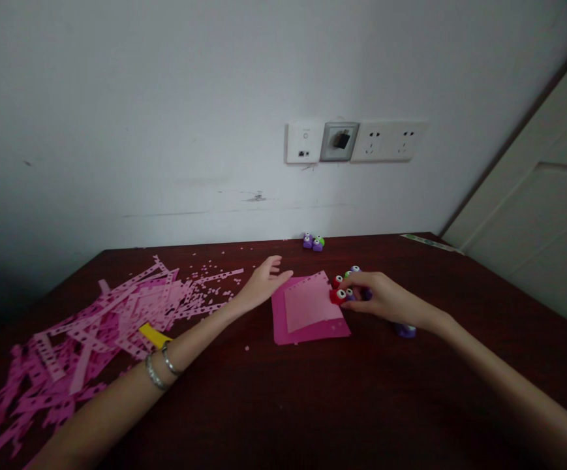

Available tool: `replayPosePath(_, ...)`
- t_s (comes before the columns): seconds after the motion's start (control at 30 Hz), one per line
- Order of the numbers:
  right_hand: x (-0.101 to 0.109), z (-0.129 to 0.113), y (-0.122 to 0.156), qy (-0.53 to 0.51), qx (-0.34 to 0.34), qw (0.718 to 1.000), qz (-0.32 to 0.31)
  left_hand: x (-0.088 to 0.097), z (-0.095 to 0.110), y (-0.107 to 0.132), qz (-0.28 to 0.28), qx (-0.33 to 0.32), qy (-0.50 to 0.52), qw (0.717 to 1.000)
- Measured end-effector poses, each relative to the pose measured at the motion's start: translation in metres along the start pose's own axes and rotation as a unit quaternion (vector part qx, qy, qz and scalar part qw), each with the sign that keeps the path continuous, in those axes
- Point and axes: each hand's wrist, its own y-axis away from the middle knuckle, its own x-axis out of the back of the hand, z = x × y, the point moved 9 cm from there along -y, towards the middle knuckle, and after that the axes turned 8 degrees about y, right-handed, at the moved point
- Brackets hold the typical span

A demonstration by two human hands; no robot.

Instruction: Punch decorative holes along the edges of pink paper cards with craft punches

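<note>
My left hand (262,282) hovers just left of the pink paper, fingers apart and holding nothing. Two sheets lie in the middle of the desk: a lighter pink sheet (310,307) with small holes along its top edge, on top of a darker pink sheet (283,336). At their right edge, my right hand (378,297) has its thumb and fingers closed around a small red craft punch (339,297). Several other punches, red, green and purple, cluster beside and behind these fingers, partly hidden. A purple punch (405,331) sits under the right wrist.
A heap of punched pink paper strips (117,326) covers the desk's left side, with tiny cut-outs scattered around. A yellow strip (153,335) lies by my left forearm. More punches (314,242) stand near the wall. A ruler-like strip (432,244) lies at the back right.
</note>
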Motion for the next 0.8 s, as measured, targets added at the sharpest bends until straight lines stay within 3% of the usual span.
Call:
replayPosePath(0.1, 0.012, -0.007, 0.001, -0.011, 0.027, 0.998, 0.057, 0.001, -0.018, -0.004, -0.003, 0.093, 0.099, 0.991)
replayPosePath(0.27, 0.019, -0.011, 0.003, -0.031, 0.037, 0.993, 0.104, -0.032, -0.022, 0.010, -0.137, 0.181, 0.287, 0.931)
replayPosePath(0.33, 0.020, -0.011, 0.003, -0.029, 0.038, 0.993, 0.108, -0.037, -0.021, 0.014, -0.160, 0.197, 0.318, 0.914)
replayPosePath(0.8, 0.005, -0.007, 0.002, 0.039, 0.040, 0.997, 0.043, -0.022, 0.002, 0.016, -0.189, 0.152, 0.196, 0.950)
